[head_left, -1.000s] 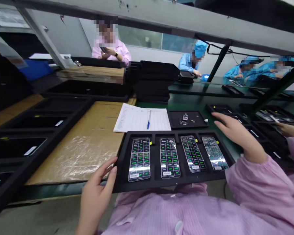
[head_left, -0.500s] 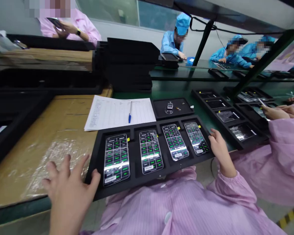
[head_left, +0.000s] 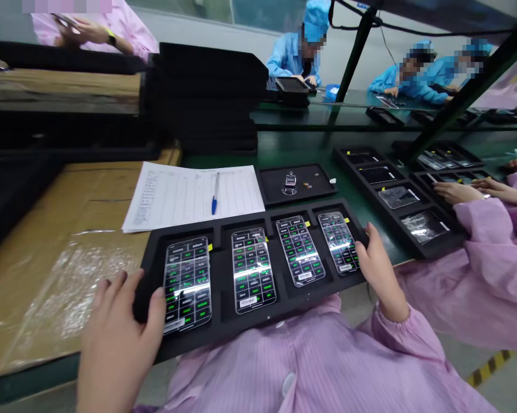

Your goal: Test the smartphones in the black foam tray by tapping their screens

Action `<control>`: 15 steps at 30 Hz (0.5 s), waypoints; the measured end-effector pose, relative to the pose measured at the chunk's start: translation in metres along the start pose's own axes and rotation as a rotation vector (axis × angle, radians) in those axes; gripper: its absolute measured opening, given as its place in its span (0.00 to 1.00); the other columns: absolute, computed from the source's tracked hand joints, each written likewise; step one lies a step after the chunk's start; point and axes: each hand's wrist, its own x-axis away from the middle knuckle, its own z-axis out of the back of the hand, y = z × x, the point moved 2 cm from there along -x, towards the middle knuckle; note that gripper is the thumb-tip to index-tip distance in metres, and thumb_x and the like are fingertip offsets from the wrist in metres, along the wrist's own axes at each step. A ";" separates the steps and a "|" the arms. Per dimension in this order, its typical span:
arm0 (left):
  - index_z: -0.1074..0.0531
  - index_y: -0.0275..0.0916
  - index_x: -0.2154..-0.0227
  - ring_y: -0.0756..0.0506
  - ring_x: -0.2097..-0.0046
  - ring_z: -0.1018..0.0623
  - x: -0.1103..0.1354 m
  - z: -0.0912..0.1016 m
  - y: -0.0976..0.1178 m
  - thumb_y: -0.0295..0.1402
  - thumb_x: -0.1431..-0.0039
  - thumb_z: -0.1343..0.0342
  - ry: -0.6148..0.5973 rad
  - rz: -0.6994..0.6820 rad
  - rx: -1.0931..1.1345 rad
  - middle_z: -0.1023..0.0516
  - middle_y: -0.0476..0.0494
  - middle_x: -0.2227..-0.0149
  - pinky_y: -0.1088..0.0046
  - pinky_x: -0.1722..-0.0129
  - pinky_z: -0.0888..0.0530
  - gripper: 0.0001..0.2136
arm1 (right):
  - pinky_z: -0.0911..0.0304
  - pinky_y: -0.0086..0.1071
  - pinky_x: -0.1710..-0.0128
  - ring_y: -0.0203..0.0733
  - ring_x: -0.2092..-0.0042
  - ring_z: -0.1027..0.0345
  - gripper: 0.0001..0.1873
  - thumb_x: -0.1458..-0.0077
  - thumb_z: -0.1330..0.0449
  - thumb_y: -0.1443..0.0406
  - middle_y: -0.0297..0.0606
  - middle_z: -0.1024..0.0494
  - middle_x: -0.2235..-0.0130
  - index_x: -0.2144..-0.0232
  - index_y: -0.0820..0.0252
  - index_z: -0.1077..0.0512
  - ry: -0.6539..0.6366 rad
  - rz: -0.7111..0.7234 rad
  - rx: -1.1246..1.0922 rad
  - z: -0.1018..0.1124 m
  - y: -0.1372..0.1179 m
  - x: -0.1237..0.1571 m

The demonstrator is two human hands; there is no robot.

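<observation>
A black foam tray (head_left: 224, 331) lies across my lap and the bench edge. It holds several phones (head_left: 252, 269) with lit green test grids, each in its own slot. My left hand (head_left: 123, 332) grips the tray's left end, thumb on top beside the leftmost phone (head_left: 187, 284). My right hand (head_left: 376, 264) is wrapped round the tray's right end next to the rightmost phone (head_left: 338, 242).
A printed sheet (head_left: 172, 195) with a blue pen (head_left: 214, 198) lies behind the tray, beside a small black tray (head_left: 297, 183) of little parts. Further trays (head_left: 398, 198) sit right, where a co-worker's hand (head_left: 450, 192) works. Cardboard (head_left: 47, 229) covers the left bench. People sit across.
My right hand came back from the trays on the right and took the tray's right end. My left hand closed on the left end. The view swung left and down.
</observation>
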 end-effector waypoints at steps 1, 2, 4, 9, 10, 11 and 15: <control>0.31 0.15 0.43 0.22 0.32 0.38 0.000 0.000 0.002 0.56 0.35 0.67 -0.007 -0.002 0.000 0.33 0.13 0.39 0.45 0.33 0.40 0.43 | 0.46 0.56 0.33 0.59 0.33 0.42 0.33 0.37 0.52 0.61 0.63 0.37 0.34 0.34 0.74 0.43 0.020 0.033 0.012 0.000 -0.002 -0.001; 0.30 0.14 0.44 0.21 0.32 0.39 0.000 0.000 0.005 0.57 0.36 0.67 -0.013 -0.009 0.003 0.33 0.12 0.39 0.44 0.33 0.40 0.44 | 0.46 0.55 0.33 0.58 0.32 0.43 0.30 0.37 0.52 0.61 0.61 0.37 0.35 0.36 0.72 0.39 0.043 0.071 0.025 -0.001 -0.004 -0.002; 0.30 0.14 0.44 0.21 0.31 0.41 -0.001 0.000 0.009 0.56 0.35 0.67 -0.027 -0.024 0.017 0.34 0.12 0.38 0.43 0.32 0.42 0.44 | 0.44 0.56 0.33 0.57 0.32 0.44 0.24 0.37 0.53 0.62 0.57 0.36 0.35 0.43 0.66 0.31 0.071 0.150 0.059 -0.001 -0.009 -0.005; 0.28 0.17 0.45 0.23 0.30 0.44 -0.005 -0.001 0.012 0.54 0.33 0.68 -0.036 -0.038 0.058 0.35 0.14 0.37 0.43 0.31 0.44 0.41 | 0.42 0.61 0.36 0.60 0.30 0.49 0.22 0.37 0.53 0.66 0.56 0.40 0.33 0.48 0.63 0.26 0.018 0.240 0.185 -0.006 -0.014 -0.016; 0.28 0.17 0.45 0.23 0.29 0.44 -0.005 -0.001 0.013 0.53 0.32 0.67 -0.036 -0.042 0.066 0.35 0.14 0.36 0.43 0.31 0.44 0.40 | 0.43 0.63 0.36 0.62 0.29 0.50 0.22 0.38 0.53 0.66 0.55 0.40 0.32 0.48 0.63 0.25 0.009 0.239 0.210 -0.008 -0.015 -0.017; 0.28 0.18 0.46 0.24 0.30 0.43 -0.005 -0.001 0.014 0.52 0.32 0.67 -0.032 -0.045 0.075 0.35 0.15 0.36 0.43 0.31 0.43 0.39 | 0.44 0.66 0.37 0.64 0.29 0.51 0.22 0.38 0.53 0.67 0.55 0.41 0.32 0.48 0.63 0.25 0.006 0.238 0.229 -0.009 -0.017 -0.017; 0.27 0.21 0.47 0.26 0.35 0.32 -0.005 0.002 0.021 0.46 0.31 0.63 0.012 -0.083 0.102 0.31 0.18 0.39 0.43 0.35 0.35 0.31 | 0.47 0.67 0.35 0.64 0.28 0.55 0.22 0.37 0.53 0.68 0.55 0.45 0.30 0.47 0.63 0.25 -0.040 0.335 0.230 -0.017 -0.043 -0.010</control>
